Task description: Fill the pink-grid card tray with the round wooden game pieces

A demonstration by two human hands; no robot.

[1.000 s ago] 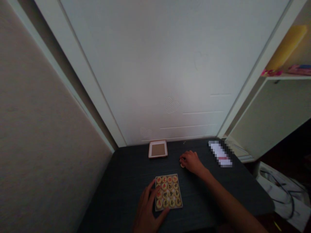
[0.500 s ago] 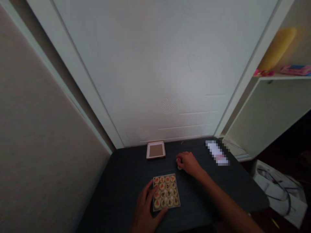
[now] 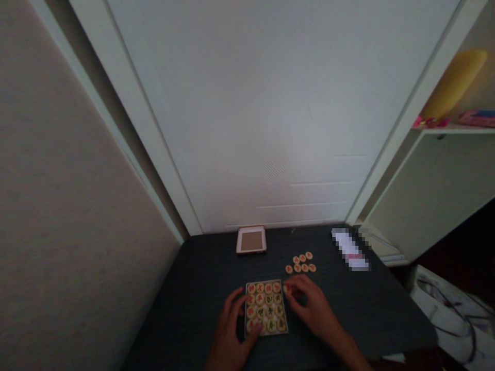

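Observation:
A small square tray (image 3: 286, 330) of round wooden game discs with red and dark marks lies on the dark table (image 3: 201, 288). My left hand (image 3: 232, 330) rests against the tray's left side, fingers spread and thumb at its near edge. My right hand (image 3: 309, 304) hovers at the tray's upper right corner, fingertips pinched on one pale disc (image 3: 285, 289). Several loose discs (image 3: 300, 263) lie in a cluster on the table beyond my right hand.
A square lid or box with a brown centre (image 3: 251, 240) sits at the table's far edge by the white door. A blurred-out item (image 3: 351, 249) lies at the far right corner. White shelving stands right; cables and a bag lie on the floor.
My right hand left the loose discs at the far right and came back to the tray's corner with one disc. The cluster it covered now shows. My left hand stayed.

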